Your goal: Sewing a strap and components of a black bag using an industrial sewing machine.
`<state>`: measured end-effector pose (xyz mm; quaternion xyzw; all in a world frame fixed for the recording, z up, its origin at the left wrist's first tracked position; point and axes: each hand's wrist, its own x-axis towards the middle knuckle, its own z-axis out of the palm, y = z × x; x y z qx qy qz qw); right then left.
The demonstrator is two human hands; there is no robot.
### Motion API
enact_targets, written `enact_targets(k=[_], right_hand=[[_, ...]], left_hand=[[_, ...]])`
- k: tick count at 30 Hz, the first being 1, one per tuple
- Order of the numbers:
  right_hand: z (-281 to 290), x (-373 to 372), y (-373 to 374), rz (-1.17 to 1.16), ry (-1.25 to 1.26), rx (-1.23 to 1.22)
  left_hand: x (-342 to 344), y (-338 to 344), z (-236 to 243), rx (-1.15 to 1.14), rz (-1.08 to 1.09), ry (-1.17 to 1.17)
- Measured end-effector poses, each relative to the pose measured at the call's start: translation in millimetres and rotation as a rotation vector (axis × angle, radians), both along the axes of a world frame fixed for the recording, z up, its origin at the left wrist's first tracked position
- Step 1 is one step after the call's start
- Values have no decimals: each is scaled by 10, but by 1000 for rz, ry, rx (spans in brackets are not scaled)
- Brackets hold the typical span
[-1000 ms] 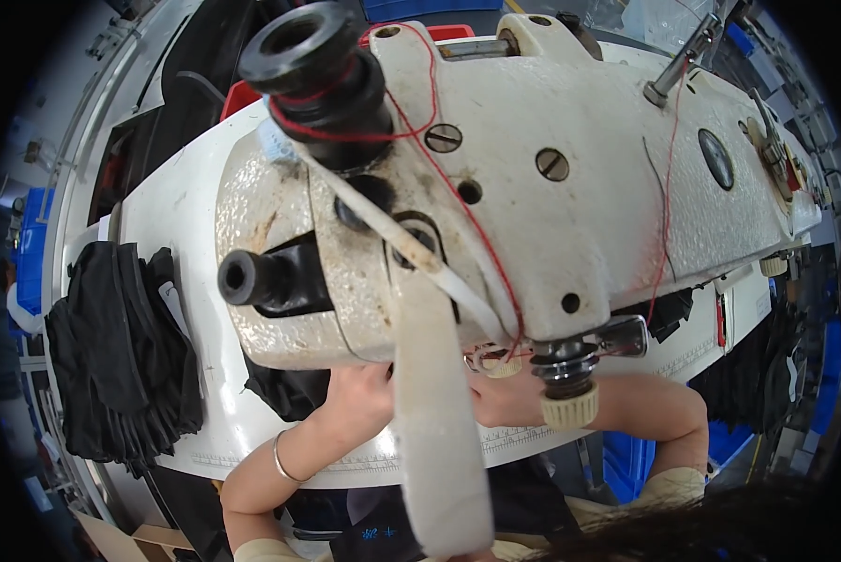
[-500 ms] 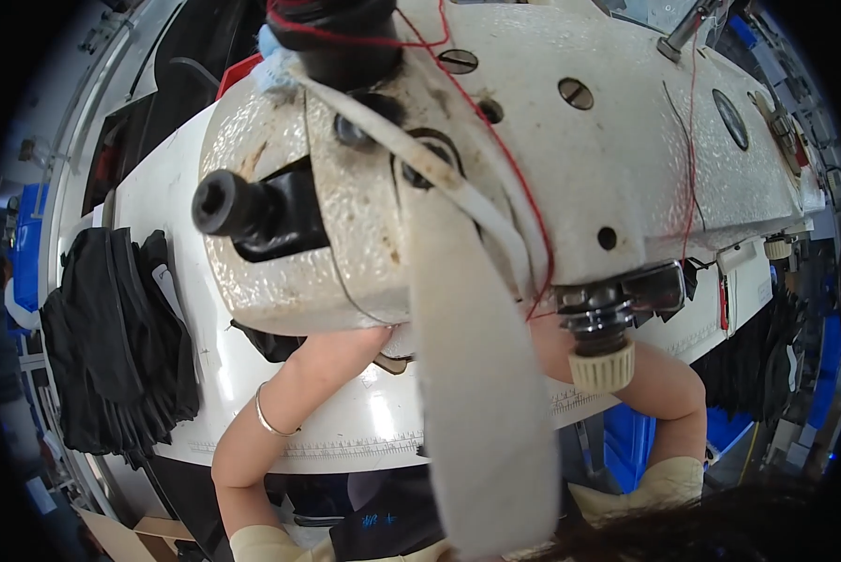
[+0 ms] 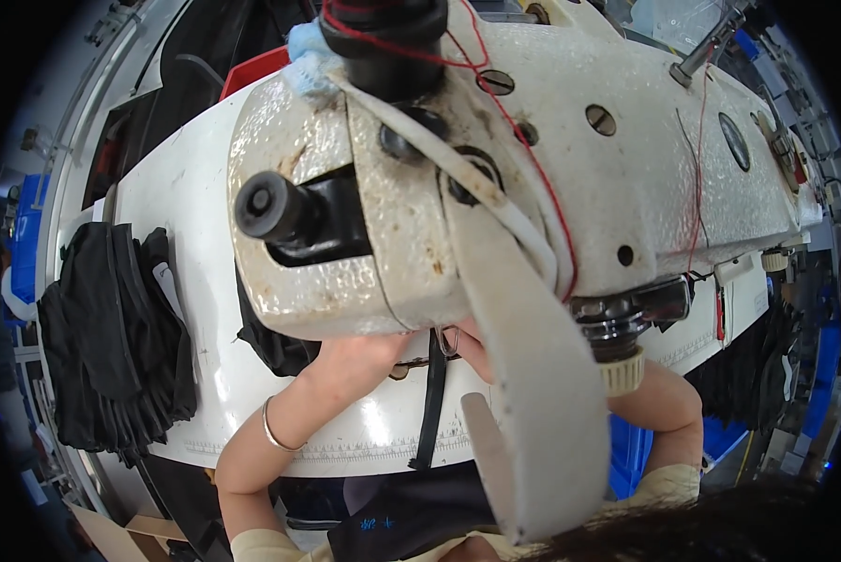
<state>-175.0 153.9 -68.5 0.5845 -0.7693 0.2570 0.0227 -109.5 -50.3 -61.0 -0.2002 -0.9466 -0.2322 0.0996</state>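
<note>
A white sewing machine head (image 3: 327, 300) with red thread covers most of my hands' work area. My left hand (image 3: 364, 358) reaches beneath its front end, the fingers hidden behind the casing. From the other side my right hand (image 3: 474, 354) comes in, partly covered by a pale curled strap (image 3: 551, 412). Its visible fingers look closed beside a small metal loop (image 3: 449, 342); what they hold is unclear. Between my hands a narrow black strip (image 3: 430, 412) hangs down over the white table (image 3: 364, 421) to its near edge. Black fabric (image 3: 275, 351) lies left of my left hand, partly under the machine.
A stack of black fabric pieces (image 3: 111, 347) lies on the table's left side. More black pieces (image 3: 748, 365) hang at the right. A cream knob (image 3: 624, 373) sticks out of the machine near my right forearm. A blue bin (image 3: 631, 454) stands below the table's edge.
The machine appears shifted right in view. The black strip and the metal loop now show between my hands. More of both hands is visible, and the pale strap's lower end has curled up.
</note>
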Motion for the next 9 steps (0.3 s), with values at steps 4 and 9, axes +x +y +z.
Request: enact_targets(k=[4, 9], right_hand=[[1, -7, 27, 20, 98, -58], [35, -13, 41, 17, 161, -37]], left_hand=[[31, -17, -43, 55, -5, -37], [71, 60, -125, 33, 71, -20]])
